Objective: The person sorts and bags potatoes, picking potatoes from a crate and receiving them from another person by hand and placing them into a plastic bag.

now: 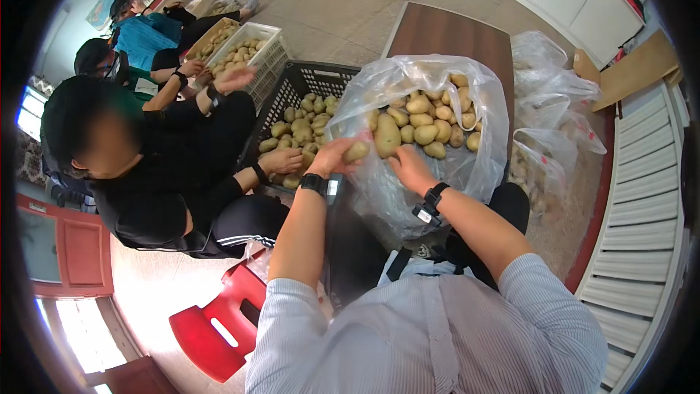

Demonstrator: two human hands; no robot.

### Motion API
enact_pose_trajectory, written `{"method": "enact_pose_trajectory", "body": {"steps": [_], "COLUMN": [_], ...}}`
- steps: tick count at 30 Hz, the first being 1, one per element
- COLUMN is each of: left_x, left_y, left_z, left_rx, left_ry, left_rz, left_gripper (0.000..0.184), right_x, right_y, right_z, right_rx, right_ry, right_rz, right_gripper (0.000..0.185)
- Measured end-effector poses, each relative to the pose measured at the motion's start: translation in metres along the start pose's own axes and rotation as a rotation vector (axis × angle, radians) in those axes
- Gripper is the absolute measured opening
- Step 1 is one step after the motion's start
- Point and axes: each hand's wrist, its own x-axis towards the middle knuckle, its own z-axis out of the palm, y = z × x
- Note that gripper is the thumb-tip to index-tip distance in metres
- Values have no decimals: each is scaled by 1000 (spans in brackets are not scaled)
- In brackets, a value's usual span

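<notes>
My left hand (334, 158) is closed around a small potato (357, 151) at the near left edge of the clear plastic bag (408, 208). Beside it, my right hand (410, 169) has its fingers against the lower end of a large, long potato (386, 136) and appears to grip it; part of the grip is hidden. Many potatoes (430, 118) lie in the open bag in front of me. Left of the bag stands a black crate (292, 82) with more potatoes (310, 120) inside.
A person in black (182, 146) sits at my left, one hand (283, 162) over the black crate. Other people sit beyond, by a white crate (273, 47) of potatoes. Filled plastic bags (547, 87) line the right, near a radiator (634, 197). A red chair (219, 325) is behind left.
</notes>
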Motion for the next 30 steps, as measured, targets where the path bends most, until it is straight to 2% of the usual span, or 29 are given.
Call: {"method": "enact_pose_trajectory", "body": {"steps": [2, 3, 7, 8, 10, 11, 13, 15, 16, 19, 21, 22, 24, 25, 26, 29, 30], "left_x": [3, 5, 22, 38, 31, 26, 25, 30, 35, 44, 44, 36, 23, 31, 39, 33, 46], "left_y": [-2, -3, -20, -38, -32, -26, -23, -26, -32, -47, -46, -38, -31, -37, -45, -34, -49], "left_z": [-4, -8, -39, -60, -52, -50, -51, -56, -62, -89, -107, -99, -77, -87, -96, -81, -96], "left_rx": [5, 10, -25, 308, 644, 213, -215, -337, -336, 893, 1720, 1723, 1741, 1639, 1639, 1631, 1633], "left_ry": [43, 76, 37, 120, 197, 289, 368, 574, 578, 664, 646, 661, 700, 741, 750, 635, 640], "left_rz": [9, 15, 53, 292, 531, 324, 110, 71, 72, 134, 152, 154, 192, 148, 152, 33, 39], "left_gripper": [27, 28, 32, 31, 31, 31, 31, 26, 26, 23, 25, 25, 30, 38, 38, 34, 34], "right_x": [-6, -7, -13, -14, -12, -11, -9, -6, -4, 9, 18, 23, 32, 36, 40, 48, 51], "right_y": [9, 9, 6, 6, 5, 4, 5, 7, 5, 0, 1, 0, -3, -4, -4, -12, -14], "right_z": [-6, -12, -20, -21, -23, -23, -21, -18, -19, -17, -13, -11, -7, -4, -1, 5, 7], "right_rx": [-82, -130, -183, -186, -187, -208, -227, -244, -241, -371, -428, -423, -482, -494, -494, -554, -576], "right_ry": [-9, -98, -73, -66, -57, -73, -88, -30, -31, -20, 52, 57, -50, -85, -81, -131, -142], "right_rz": [8, 71, 102, 72, 43, 61, 79, 23, 21, -38, -145, -157, -123, -92, -100, -31, -15], "right_gripper": [29, 31, 33, 33, 34, 33, 33, 30, 30, 29, 28, 28, 43, 44, 44, 47, 49]}}
